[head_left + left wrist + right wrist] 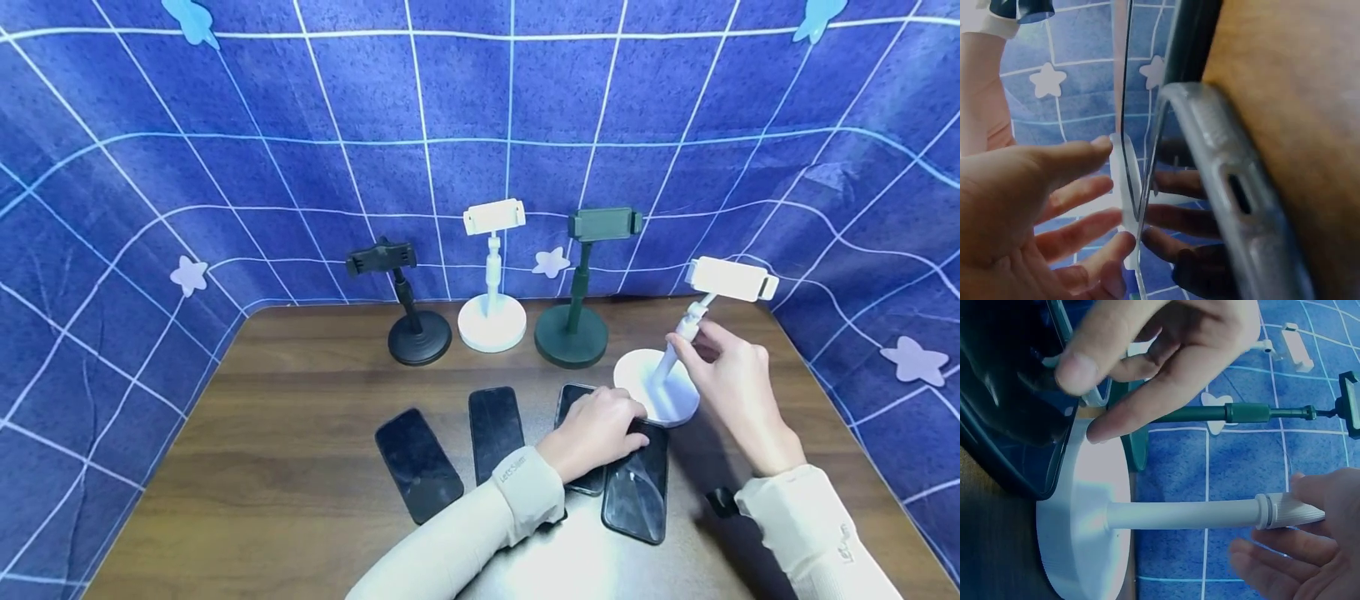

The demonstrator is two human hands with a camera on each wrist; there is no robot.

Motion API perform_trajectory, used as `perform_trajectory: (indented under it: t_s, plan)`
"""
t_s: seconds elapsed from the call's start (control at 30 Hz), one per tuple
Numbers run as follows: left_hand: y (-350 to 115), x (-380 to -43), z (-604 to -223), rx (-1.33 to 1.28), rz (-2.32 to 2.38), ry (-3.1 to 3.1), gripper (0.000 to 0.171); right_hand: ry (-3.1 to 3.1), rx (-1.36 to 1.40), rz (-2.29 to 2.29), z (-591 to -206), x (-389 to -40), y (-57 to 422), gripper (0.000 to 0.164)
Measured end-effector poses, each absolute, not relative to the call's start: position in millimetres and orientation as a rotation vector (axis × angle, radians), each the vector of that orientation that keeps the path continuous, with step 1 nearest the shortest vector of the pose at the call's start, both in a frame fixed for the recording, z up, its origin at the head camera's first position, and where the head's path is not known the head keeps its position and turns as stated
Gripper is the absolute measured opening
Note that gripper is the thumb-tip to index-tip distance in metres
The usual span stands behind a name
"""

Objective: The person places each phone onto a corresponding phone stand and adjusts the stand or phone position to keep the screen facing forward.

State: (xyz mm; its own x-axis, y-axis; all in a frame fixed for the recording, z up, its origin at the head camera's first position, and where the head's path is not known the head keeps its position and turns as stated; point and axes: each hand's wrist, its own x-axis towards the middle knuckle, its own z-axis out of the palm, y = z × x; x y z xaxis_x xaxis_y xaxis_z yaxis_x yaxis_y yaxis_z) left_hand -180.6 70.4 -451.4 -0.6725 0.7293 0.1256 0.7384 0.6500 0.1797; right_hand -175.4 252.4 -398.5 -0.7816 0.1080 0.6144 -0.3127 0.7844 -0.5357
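Note:
With thumb and fingers, my right hand point(731, 375) holds the pole point(1185, 514) of a white phone stand point(637, 375) near its ribbed collar. The stand's round base is on the wooden table, its clamp head above the hand. My left hand point(600, 423) reaches over two dark phones, its fingers loosely extended. In the right wrist view, one left fingertip is right at the base's rim and the thumb lies over a phone's edge. The right-hand phone point(636, 492) lies close before the base. The other phone point(573, 400) is partly hidden under the left hand.
Along the back stand a black phone stand point(420, 337), a smaller white one point(491, 323) and a dark green one point(572, 335). Two more phones lie left of my hand, one tilted point(420, 467), one nearly straight point(495, 425). Blue gridded cloth point(465, 100) walls the table point(300, 400).

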Motion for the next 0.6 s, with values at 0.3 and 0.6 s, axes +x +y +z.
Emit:
perform_trajectory:
  t_s: [0.3,0.6]
  plan:
    - [56,-170,-447,-1.382,-0.312,-2.794,0.041,-2.431,0.180,0.885,-398,-168,253,0.018]
    - [35,-157,-442,-1.367,-0.205,-2.728,0.047,-2.521,0.182,0.843,-405,-161,253,0.021]
